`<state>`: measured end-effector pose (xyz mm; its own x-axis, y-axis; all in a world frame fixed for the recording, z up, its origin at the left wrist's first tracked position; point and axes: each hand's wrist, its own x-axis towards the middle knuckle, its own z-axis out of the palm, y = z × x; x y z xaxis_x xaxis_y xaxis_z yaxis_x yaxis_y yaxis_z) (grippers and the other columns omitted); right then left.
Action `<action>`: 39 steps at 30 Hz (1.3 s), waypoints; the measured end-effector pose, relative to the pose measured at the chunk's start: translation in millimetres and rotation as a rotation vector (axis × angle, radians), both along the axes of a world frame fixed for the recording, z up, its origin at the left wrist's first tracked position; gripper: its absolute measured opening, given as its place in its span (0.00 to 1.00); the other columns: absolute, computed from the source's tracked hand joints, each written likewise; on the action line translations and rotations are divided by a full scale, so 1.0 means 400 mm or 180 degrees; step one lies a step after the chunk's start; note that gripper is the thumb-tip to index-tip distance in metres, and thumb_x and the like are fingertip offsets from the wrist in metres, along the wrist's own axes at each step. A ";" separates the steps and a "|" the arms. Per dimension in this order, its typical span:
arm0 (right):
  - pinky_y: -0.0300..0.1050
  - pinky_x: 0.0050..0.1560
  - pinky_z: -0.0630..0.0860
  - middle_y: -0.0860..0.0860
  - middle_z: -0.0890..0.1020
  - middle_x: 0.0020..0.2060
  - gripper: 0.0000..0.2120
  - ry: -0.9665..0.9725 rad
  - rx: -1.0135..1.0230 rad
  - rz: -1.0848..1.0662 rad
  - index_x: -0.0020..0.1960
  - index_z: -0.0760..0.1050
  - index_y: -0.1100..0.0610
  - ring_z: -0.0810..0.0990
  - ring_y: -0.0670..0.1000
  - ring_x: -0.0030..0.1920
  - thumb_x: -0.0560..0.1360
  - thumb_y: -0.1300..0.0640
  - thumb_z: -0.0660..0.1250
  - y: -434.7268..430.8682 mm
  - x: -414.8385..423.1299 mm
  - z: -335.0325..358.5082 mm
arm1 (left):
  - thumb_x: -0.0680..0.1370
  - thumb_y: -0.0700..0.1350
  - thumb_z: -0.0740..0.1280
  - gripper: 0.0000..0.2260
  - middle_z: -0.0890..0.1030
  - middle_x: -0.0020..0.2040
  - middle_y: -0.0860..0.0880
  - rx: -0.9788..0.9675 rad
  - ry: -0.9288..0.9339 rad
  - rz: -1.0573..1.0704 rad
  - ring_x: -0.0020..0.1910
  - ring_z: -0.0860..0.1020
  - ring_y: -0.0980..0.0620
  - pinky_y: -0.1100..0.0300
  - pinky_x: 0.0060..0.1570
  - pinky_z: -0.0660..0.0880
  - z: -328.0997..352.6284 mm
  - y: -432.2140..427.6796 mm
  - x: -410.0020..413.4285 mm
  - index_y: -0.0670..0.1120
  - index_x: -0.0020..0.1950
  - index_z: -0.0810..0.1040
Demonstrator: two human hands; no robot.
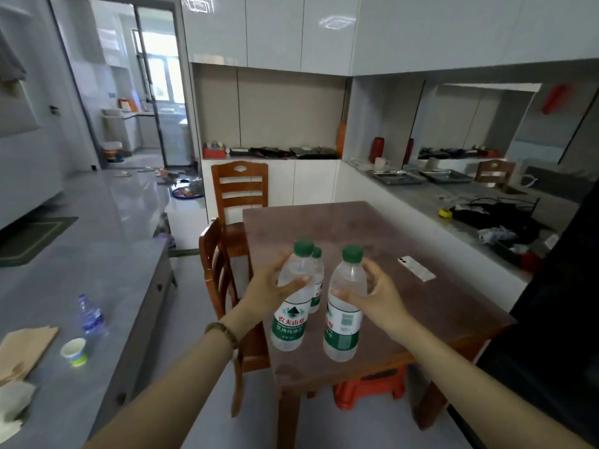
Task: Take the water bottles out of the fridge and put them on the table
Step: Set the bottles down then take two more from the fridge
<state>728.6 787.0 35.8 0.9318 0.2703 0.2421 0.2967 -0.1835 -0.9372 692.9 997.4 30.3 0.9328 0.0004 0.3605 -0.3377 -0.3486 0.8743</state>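
Observation:
Three clear water bottles with green caps and green labels stand upright on the reddish-brown table (405, 228), near its front edge. My left hand (269, 293) wraps the left bottle (290, 315), thumb across its front and fingers behind. My right hand (376, 294) curls around the upper part of the right bottle (343, 325), thumb in front and fingers loosely spread behind. The third bottle (319, 277) stands just behind the left one, partly hidden by it and untouched.
A white phone (416, 268) lies on the table to the right. Two wooden chairs (240, 189) (214, 270) stand at its left side, an orange stool (369, 387) beneath. The grey counter on the left holds a small bottle (90, 315) and a paper cup (75, 351). A dark appliance (551, 319) stands right.

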 end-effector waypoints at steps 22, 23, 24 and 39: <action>0.27 0.42 0.74 0.36 0.75 0.51 0.30 0.0665 -0.0464 0.0644 0.51 0.68 0.40 0.76 0.33 0.48 0.60 0.61 0.80 0.103 0.491 -0.320 | 0.70 0.43 0.75 0.21 0.79 0.58 0.54 -0.0034 0.0949 0.0594 0.58 0.77 0.57 0.54 0.60 0.75 -0.321 0.051 0.372 0.49 0.60 0.76; 0.24 0.40 0.73 0.36 0.75 0.50 0.31 0.0646 -0.0479 0.0693 0.51 0.68 0.40 0.76 0.29 0.47 0.61 0.62 0.80 0.106 0.498 -0.327 | 0.70 0.43 0.75 0.20 0.79 0.58 0.53 -0.0045 0.0966 0.0637 0.59 0.77 0.55 0.51 0.60 0.75 -0.328 0.049 0.376 0.49 0.60 0.76; 0.23 0.39 0.73 0.37 0.75 0.51 0.31 0.0638 -0.0465 0.0747 0.52 0.68 0.40 0.75 0.27 0.46 0.61 0.64 0.80 0.107 0.505 -0.334 | 0.70 0.43 0.75 0.20 0.79 0.58 0.53 -0.0033 0.0986 0.0658 0.59 0.76 0.55 0.50 0.61 0.74 -0.333 0.047 0.380 0.49 0.60 0.76; 0.29 0.47 0.75 0.39 0.78 0.53 0.29 0.0553 -0.0518 0.1018 0.53 0.70 0.38 0.77 0.36 0.52 0.61 0.58 0.80 0.130 0.531 -0.411 | 0.71 0.45 0.73 0.18 0.79 0.59 0.59 -0.0059 0.1152 0.0497 0.60 0.76 0.58 0.49 0.62 0.73 -0.342 0.070 0.389 0.56 0.59 0.77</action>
